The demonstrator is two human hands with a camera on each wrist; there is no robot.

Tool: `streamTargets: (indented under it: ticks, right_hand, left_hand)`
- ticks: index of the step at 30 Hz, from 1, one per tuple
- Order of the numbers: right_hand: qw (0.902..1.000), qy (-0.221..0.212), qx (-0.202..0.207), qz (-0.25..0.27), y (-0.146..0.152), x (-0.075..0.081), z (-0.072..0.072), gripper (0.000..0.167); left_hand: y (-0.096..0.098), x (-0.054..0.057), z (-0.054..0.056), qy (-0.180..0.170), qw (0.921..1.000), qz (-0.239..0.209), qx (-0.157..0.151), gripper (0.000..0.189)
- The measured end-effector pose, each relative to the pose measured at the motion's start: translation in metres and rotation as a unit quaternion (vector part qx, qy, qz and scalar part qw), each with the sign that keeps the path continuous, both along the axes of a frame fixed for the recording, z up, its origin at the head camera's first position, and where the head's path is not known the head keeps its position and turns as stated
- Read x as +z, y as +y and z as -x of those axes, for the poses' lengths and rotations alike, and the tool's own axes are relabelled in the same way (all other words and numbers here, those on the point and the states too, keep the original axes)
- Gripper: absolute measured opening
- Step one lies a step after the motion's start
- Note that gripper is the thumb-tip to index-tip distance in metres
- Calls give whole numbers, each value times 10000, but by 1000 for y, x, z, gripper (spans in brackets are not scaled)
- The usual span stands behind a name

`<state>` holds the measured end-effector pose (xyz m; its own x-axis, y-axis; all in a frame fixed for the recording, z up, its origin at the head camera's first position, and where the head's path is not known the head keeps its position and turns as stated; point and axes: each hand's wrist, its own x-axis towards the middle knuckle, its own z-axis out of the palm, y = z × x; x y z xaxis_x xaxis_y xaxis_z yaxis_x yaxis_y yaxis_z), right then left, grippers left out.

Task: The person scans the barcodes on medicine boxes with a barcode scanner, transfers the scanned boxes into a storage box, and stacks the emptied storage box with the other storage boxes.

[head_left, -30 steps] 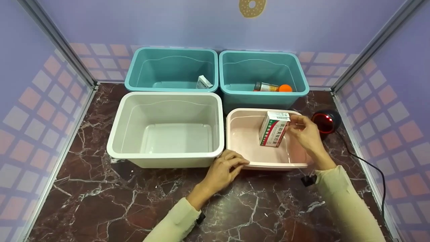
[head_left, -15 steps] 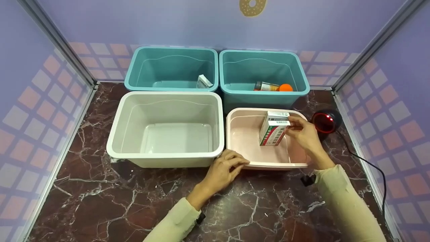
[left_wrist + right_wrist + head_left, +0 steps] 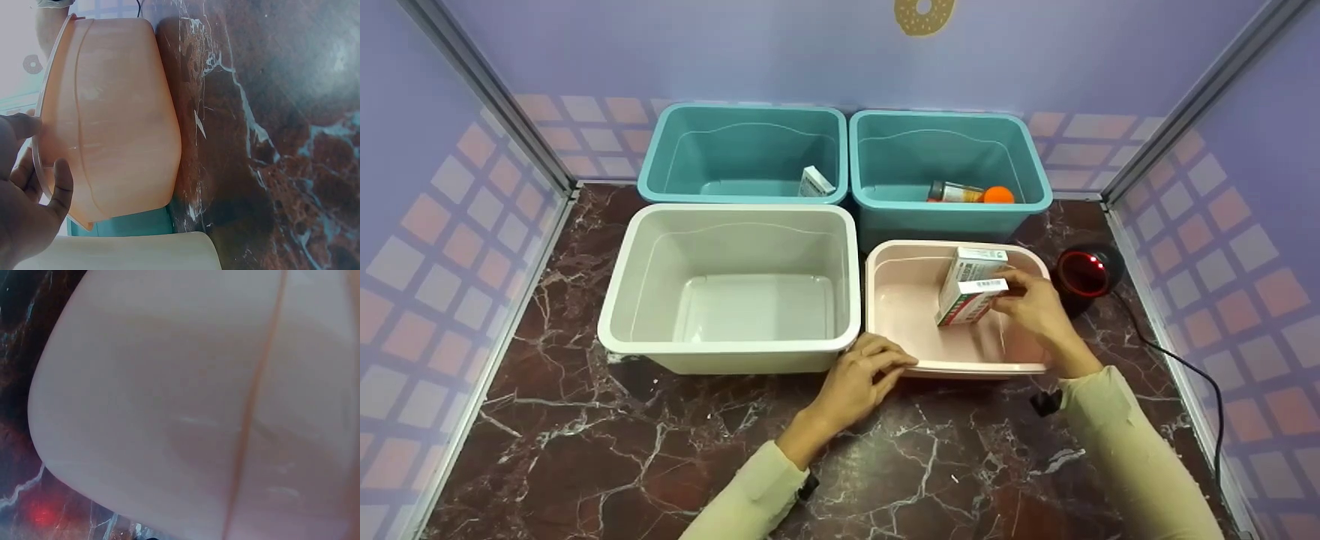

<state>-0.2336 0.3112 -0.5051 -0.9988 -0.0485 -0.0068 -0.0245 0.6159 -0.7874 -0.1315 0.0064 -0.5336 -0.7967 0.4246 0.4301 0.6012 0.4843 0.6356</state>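
Note:
In the pink bin [image 3: 911,330] stand two medicine boxes. My right hand [image 3: 1039,307] pinches the right edge of the front box [image 3: 964,307], white with green and red, which leans towards me. The rear box [image 3: 969,271] stands behind it, partly covered. My left hand [image 3: 851,386] holds the bin's front left corner. The left wrist view shows its fingers [image 3: 27,125] over the rim and the thumb outside, near the wall. The right wrist view is filled by the bin's outer wall [image 3: 140,405]; the right hand's fingers are hidden there.
A white bin [image 3: 727,348] stands left of the pink one. Behind are a teal bin [image 3: 735,154] with a small white box [image 3: 815,183] and another teal bin [image 3: 952,225] with an orange-capped bottle [image 3: 960,194]. A black device [image 3: 1087,271] glowing red, with a cable, sits right.
The front box has tilted towards me under my right hand, its top coming forward and down, uncovering the rear box's face. My left hand has stayed on the pink bin.

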Motion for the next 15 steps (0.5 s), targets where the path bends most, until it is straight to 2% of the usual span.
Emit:
streamTargets:
  ticks: [5, 15]
  right_hand:
    - [9997, 21, 224, -18, -1, -4, 2, 43]
    - [9978, -7, 352, -555, 0, -6, 3, 43]
  left_hand:
    - [0, 0, 0, -36, 10000, -17, 14, 18]
    - [0, 1, -1, -43, 10000, -13, 8, 18]
